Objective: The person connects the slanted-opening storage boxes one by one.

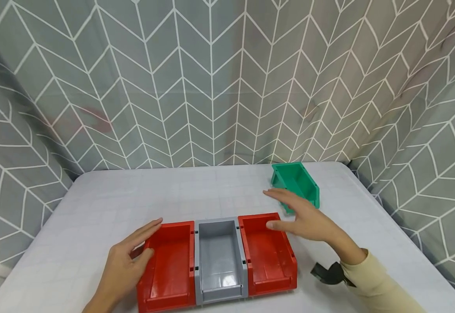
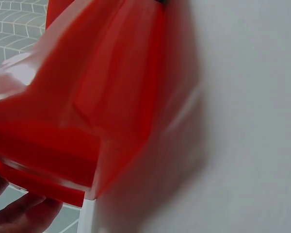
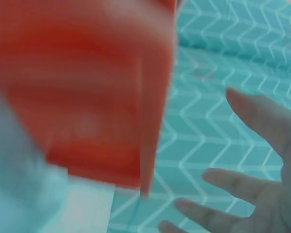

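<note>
Two red plastic bins and a grey bin [image 1: 220, 250] stand side by side in a row on the table. Along the outer side of the left red bin [image 1: 171, 261] lies my left hand [image 1: 123, 261], its fingers fairly straight at the back corner and its thumb at the side rim. The left wrist view shows those fingertips [image 2: 26, 213] by the bin's edge. Over the right red bin [image 1: 268, 254] hovers my right hand [image 1: 303, 217], fingers extended and thumb spread, holding nothing. Spread fingers [image 3: 233, 187] appear apart from the red bin in the right wrist view.
Beyond my right hand a green bin [image 1: 296, 180] sits at the table's back right, partly hidden by the fingers. A black strap [image 1: 329, 274] hangs by the right sleeve. The white-covered table [image 1: 165, 191] ends against a grey patterned curtain [image 1: 212, 87].
</note>
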{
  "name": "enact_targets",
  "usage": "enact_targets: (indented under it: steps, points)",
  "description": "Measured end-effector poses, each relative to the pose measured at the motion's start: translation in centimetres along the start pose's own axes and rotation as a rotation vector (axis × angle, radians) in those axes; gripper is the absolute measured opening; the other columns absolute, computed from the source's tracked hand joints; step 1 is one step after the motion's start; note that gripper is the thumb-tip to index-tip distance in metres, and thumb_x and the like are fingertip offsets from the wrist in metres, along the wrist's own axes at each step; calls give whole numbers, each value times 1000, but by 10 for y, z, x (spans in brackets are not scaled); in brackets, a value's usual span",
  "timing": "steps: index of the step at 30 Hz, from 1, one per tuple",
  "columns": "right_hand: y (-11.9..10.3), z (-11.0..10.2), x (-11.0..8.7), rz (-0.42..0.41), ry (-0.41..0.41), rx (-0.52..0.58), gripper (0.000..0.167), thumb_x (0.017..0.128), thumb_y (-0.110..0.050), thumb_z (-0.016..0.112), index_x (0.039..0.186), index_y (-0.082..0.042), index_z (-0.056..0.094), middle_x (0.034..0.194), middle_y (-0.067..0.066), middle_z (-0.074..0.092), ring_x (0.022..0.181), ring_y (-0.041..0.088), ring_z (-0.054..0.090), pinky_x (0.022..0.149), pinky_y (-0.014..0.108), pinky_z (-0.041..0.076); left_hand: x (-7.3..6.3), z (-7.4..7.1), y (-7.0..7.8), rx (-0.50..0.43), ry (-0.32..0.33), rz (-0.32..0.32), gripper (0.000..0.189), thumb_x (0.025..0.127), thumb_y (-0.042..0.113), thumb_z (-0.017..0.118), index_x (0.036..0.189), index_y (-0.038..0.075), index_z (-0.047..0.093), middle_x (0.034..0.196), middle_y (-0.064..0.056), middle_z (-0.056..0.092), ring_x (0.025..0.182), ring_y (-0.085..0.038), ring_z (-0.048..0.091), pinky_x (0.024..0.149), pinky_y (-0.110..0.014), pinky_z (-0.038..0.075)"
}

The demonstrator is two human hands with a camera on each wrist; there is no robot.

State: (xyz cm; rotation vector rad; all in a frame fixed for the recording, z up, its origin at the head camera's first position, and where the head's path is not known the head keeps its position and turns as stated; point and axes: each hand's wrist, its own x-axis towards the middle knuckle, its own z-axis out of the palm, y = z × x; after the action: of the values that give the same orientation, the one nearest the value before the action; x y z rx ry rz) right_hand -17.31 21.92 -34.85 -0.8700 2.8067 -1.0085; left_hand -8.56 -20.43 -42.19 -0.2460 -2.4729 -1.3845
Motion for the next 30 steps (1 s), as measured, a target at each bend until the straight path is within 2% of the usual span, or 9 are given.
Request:
enact_targets:
  steps: [3,6,10,14,19,23,30]
  points:
    - [17,-16,11,-24,88,-31,69,93,-30,80,152,-7,53,154,18,47,138,43,45,98,66,50,1,-3,-1,17,-2,-8,61,90,-9,72,145,15,64,147,-3,59,127,-36,61,85,-48,57]
    - [36,-33,24,-23,148,-102,63,96,-25,77,150,-3,54,153,20,48,138,44,45,103,68,45,1,-7,-2,31,-8,-13,62,90,-9,72,146,16,63,147,-5,59,127,-37,61,85,-48,57]
    - [59,-49,39,-15,187,-195,56,99,-19,72,148,0,54,152,25,49,141,48,41,109,71,36,2,-13,-4,37,-18,-14,62,90,-9,72,146,16,63,147,-5,59,128,-38,60,85,-47,57]
    - [80,-55,50,-16,192,-260,52,99,-13,70,146,4,54,149,29,50,139,50,42,110,71,35,1,-17,-7,54,-18,-23,61,91,-8,71,146,18,63,147,-4,59,128,-38,60,85,-47,57]
    - [102,-58,59,18,163,-278,52,99,-8,68,146,7,53,149,31,48,139,53,41,111,71,33,-1,-19,-10,74,-11,-44,61,91,-7,70,146,18,63,146,-2,59,126,-36,61,85,-46,57]
    - [112,-62,64,85,115,-263,57,99,-8,68,150,8,47,151,34,45,138,55,41,110,70,35,-1,-20,-10,70,-12,-46,61,91,-7,71,147,17,62,147,-5,59,127,-39,61,84,-47,57]
    - [126,-66,67,208,-58,-262,71,101,-11,62,160,6,27,154,39,36,138,58,38,110,72,33,0,-20,-11,67,-15,-40,62,91,-6,73,147,16,62,147,-9,59,127,-42,60,84,-48,57]
